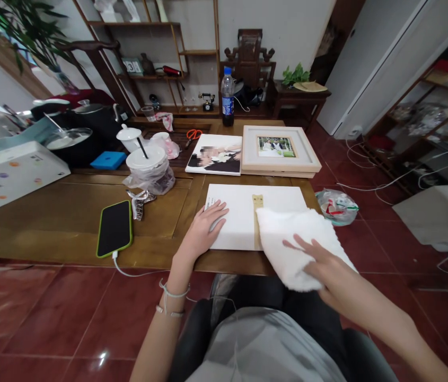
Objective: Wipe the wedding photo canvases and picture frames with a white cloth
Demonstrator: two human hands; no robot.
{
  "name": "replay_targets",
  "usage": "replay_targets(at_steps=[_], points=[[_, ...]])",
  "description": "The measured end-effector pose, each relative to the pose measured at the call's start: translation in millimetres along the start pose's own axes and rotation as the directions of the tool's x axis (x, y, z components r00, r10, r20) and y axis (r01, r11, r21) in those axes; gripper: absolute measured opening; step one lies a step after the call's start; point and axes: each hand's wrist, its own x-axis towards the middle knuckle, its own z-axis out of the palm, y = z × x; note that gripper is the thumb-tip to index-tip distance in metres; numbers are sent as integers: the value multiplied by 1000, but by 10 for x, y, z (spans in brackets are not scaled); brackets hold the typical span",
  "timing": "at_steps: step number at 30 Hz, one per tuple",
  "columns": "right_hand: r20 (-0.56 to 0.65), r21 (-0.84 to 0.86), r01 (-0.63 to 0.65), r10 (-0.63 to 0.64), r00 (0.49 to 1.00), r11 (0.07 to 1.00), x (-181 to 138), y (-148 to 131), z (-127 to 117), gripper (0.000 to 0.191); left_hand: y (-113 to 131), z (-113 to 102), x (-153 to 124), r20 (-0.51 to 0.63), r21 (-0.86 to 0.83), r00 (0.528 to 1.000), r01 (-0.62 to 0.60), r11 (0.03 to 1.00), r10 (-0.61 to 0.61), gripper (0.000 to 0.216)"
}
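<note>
White box (240, 218), contents hidden, lies under spread left hand (207, 223); right hand (321, 261) touches cloth (287, 264), grip unclear.

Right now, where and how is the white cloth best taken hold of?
Probably by the near edge of the white cloth, the right hand coming from the person's right and pinching from above and below. That soft edge reaches past the front of the table, so its underside looks reachable; the far part lies on the white panel.

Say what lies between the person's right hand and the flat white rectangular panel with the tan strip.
A fluffy white cloth; the head view shows it under the right hand and over part of the panel.
</note>
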Motion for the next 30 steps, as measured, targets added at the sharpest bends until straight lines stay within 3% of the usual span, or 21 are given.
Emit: replay_targets(at_steps=[3, 7, 16, 22, 26, 30], points=[[51, 57, -4, 1, 999, 998, -208, -69, -20, 41, -3, 1, -1, 4, 11, 1000, -1, 1000, 1, 32], [14, 111, -92, 91, 996, 989, -164, 121, -34, 44, -2, -3, 5, 17, 22, 1000, 3, 1000, -3, 32], [-104, 27, -62, 64, 992, 998, 764, 598, -110, 49, 14, -20, 16, 17, -7, 1000, 5, 1000, -4, 29], [-188, -57, -47, 36, 981, 997, 1199, 803, 17, 53, -1, -17, 14, 9, -11, 1000, 2, 1000, -2, 28], [-181, -120, -31, 9, 984, 992, 1092, 629, 39, 52, -5, -10, 16, 4, -16, 1000, -1, 1000, 1, 28], [-92, -103, -1, -9, 996, 995, 668, 216, -43, 52, -9, -1, 15, -3, -16, 1000, -9, 1000, 9, 28]])
